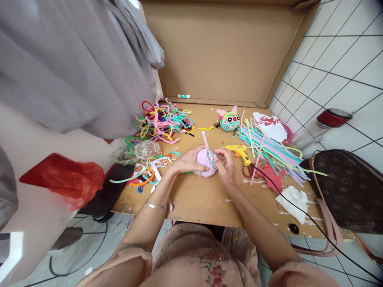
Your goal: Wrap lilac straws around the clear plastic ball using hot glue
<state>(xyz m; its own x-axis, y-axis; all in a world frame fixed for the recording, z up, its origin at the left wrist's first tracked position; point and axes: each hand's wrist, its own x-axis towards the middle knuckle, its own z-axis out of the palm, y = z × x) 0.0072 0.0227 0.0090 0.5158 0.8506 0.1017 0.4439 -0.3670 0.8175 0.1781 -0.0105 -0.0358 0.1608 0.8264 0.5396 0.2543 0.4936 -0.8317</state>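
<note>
My left hand point(189, 159) is wrapped around a clear plastic ball point(204, 161) partly wound with lilac pipe cleaner. One lilac end sticks up from the top of the ball. At the ball's right side, the fingers of my right hand point(225, 165) are pinched together against its bare, shiny part; whatever lies between the fingertips is hidden. Just right of that hand lies a yellow glue gun point(241, 153), its nozzle pointing left towards the ball. Behind, a finished-looking ball point(229, 121) in yellow and teal has pink ears, eyes and a red nose.
Tangled pipe cleaners point(164, 119) fill the back left; straight ones point(266, 143) lie at right. Nearby are clear plastic pieces point(147, 149), red felt point(271, 175), a tissue point(295, 203), a bottle point(314, 131) and a brown bag point(347, 187). The glue gun's black cord point(299, 209) runs off right.
</note>
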